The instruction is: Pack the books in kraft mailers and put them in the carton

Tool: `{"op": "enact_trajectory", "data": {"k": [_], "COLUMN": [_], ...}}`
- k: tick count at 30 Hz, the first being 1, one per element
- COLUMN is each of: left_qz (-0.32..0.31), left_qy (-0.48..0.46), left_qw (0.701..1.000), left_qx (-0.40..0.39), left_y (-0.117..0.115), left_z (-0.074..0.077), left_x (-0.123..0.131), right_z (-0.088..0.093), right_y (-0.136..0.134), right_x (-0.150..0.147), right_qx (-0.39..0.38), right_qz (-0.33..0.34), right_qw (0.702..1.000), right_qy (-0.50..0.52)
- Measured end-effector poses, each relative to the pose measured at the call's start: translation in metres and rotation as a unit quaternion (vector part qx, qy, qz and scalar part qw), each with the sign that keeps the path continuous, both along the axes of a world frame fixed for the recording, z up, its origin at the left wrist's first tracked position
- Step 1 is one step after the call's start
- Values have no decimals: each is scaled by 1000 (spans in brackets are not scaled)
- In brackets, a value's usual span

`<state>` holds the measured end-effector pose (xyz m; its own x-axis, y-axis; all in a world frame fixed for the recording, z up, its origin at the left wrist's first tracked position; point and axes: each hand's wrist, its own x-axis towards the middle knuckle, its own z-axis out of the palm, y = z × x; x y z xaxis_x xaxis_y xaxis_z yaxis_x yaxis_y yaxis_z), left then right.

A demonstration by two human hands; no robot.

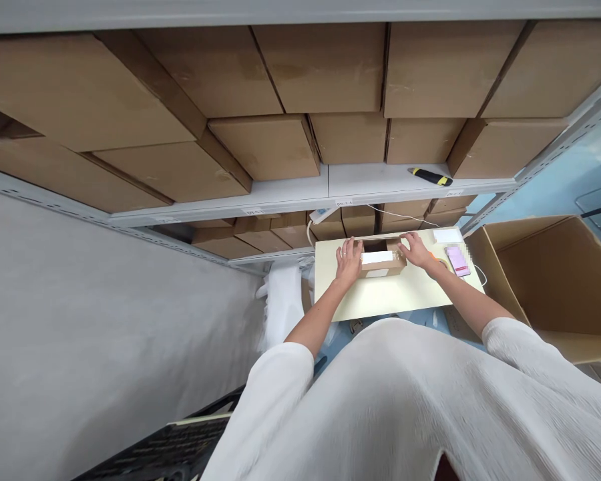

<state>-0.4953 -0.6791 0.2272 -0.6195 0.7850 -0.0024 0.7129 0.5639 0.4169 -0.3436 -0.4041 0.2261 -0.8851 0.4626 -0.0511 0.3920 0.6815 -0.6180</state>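
A small brown cardboard box [399, 266] sits on the pale yellow tabletop [380, 297], with its top at least partly open and a dark inside showing. White strips lie across its top edge and on its near side. My left hand [349, 262] grips the box at its left end, fingers bent over the edge. At the opposite end, my right hand [415, 250] holds the right edge with curled fingers. What lies inside the box is too dark to make out.
Right of the box are a tape roll [446, 264], a phone [458, 260] and a white card-like item [447, 236]. A black-and-yellow cutter [431, 176] rests on the shelf above, before stacked cartons [263, 150]. A large open carton [561, 280] stands right, white wrapping [284, 300] left.
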Motion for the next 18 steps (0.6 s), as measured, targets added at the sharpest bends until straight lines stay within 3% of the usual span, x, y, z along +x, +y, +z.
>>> {"op": "enact_trajectory", "data": {"k": [11,14,18], "left_qz": [-42,-48,-60], "left_qy": [-21,-21,-28], "left_qw": [996,995,992], "left_qx": [-71,-86,-110], "left_y": [-10,-9,-9], "left_z": [-10,-10,-9], "left_x": [11,9,5], "right_z": [-36,-50,-70], "right_y": [-21,-13,9], "right_x": [38,60,98], "right_qx": [1,2,25], "right_qz": [-2,-65,-177], "right_qw": [999,997,978], "right_qy": [-44,-29,-107]}}
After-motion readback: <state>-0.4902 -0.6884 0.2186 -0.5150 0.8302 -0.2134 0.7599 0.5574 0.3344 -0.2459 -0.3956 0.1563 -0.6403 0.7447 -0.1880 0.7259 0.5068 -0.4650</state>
